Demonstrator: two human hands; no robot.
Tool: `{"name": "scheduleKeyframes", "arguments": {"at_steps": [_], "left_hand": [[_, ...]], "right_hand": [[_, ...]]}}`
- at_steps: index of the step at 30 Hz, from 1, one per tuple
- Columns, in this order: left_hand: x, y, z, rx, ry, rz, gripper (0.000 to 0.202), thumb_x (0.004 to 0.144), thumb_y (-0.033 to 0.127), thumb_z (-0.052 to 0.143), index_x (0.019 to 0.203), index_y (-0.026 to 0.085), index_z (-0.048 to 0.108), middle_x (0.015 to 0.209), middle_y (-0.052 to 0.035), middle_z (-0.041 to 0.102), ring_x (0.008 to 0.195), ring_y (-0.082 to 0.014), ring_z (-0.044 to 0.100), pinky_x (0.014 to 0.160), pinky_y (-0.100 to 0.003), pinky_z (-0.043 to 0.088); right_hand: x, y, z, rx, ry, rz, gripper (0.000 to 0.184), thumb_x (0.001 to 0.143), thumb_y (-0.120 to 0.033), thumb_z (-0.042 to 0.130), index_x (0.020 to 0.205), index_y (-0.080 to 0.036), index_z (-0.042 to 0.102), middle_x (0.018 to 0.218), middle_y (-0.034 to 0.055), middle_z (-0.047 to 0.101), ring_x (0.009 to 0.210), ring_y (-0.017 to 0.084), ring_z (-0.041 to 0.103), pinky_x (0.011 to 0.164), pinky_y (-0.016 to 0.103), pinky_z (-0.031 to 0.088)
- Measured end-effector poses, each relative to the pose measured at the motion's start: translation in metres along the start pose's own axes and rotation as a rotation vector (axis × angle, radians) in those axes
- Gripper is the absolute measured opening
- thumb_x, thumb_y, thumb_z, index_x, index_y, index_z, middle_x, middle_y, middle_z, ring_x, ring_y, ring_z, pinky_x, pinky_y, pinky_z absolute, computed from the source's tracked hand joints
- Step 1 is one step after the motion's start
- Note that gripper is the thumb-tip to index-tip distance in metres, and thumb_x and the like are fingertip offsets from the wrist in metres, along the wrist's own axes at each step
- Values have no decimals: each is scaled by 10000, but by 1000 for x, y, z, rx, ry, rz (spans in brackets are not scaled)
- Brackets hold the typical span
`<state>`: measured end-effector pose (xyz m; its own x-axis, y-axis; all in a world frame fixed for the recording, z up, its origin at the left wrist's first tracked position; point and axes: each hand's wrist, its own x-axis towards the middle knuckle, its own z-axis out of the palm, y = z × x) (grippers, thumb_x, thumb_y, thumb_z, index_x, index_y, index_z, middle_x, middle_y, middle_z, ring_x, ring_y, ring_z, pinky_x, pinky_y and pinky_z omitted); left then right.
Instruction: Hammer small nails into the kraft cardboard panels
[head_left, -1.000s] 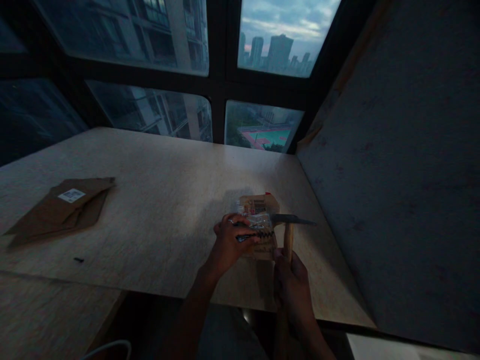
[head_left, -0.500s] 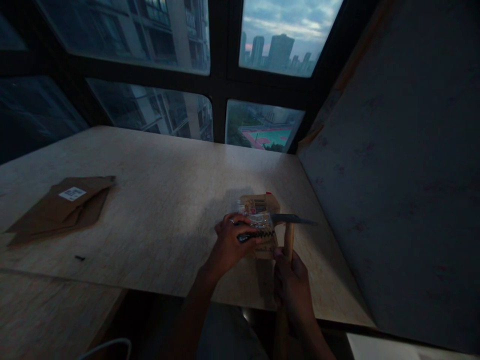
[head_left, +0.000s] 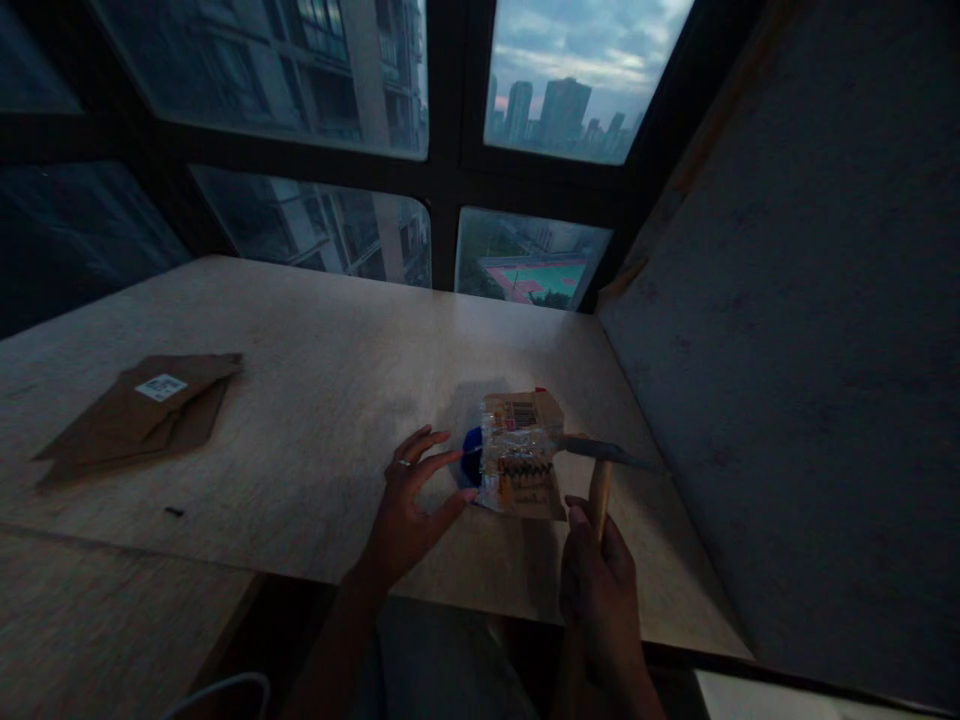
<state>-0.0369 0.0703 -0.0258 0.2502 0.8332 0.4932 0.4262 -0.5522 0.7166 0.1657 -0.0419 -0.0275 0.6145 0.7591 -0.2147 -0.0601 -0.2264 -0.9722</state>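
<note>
Dark-framed windows (head_left: 315,75) fill the far side of the dim room, a patterned wall (head_left: 795,380) closes off the right, and the pale worktop (head_left: 315,390) spreads below both, carrying two brown envelopes (head_left: 142,410) at its left. The person's right hand (head_left: 606,585) is wrapped round the handle of a hammer (head_left: 600,490), near the worktop's right end. The left hand (head_left: 409,505) is spread wide, gripping nothing, thumb and fingers reaching to the near side of a brown card packet (head_left: 521,460) in clear plastic. That packet is just left of the hammer, whose head meets its right edge; I cannot tell if it goes inside, or if the packet lies flat. The step in hand looks to be handling packet and hammer together. The next move seems to call for a pinch on the packet's left edge, with the handle held steady. A blue piece (head_left: 471,458) shows at that edge, and a small black bit (head_left: 174,512) lies below the envelopes.
</note>
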Motion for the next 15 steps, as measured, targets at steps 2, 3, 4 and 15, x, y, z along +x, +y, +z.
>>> {"name": "scheduleKeyframes", "arguments": {"at_steps": [2, 3, 4, 15], "left_hand": [[-14, -11, -21, 70, 98, -82, 267, 847, 382, 668, 1087, 265, 680, 1281, -72, 623, 1306, -264, 498, 1105, -487, 408], [-23, -18, -32, 108, 159, -153, 263, 846, 405, 657, 1063, 259, 685, 1249, -72, 638, 1271, -265, 529, 1090, -480, 425], [-31, -24, -43, 140, 219, -238, 276, 844, 435, 642, 1046, 252, 686, 1228, -73, 647, 1235, -270, 557, 1069, -476, 446], [-114, -89, -161, 519, 560, -766, 449, 783, 406, 535, 1159, 179, 629, 1192, -128, 639, 1121, -314, 593, 955, -468, 504]], "right_hand": [[-4, 3, -5, 32, 35, 40, 579, 798, -642, 628, 1155, -186, 608, 492, -124, 353, 342, 79, 322, 309, 187, 306], [-7, 4, -7, 49, 55, 54, 594, 788, -645, 638, 1163, -187, 600, 499, -126, 354, 344, 78, 326, 308, 182, 308], [-9, 6, -10, 67, 75, 63, 604, 779, -646, 648, 1167, -186, 595, 502, -128, 353, 345, 77, 330, 306, 178, 308], [-15, 26, -35, 33, 192, 257, 561, 696, -604, 740, 1115, -243, 643, 520, -85, 466, 348, 113, 446, 302, 221, 370]]}}
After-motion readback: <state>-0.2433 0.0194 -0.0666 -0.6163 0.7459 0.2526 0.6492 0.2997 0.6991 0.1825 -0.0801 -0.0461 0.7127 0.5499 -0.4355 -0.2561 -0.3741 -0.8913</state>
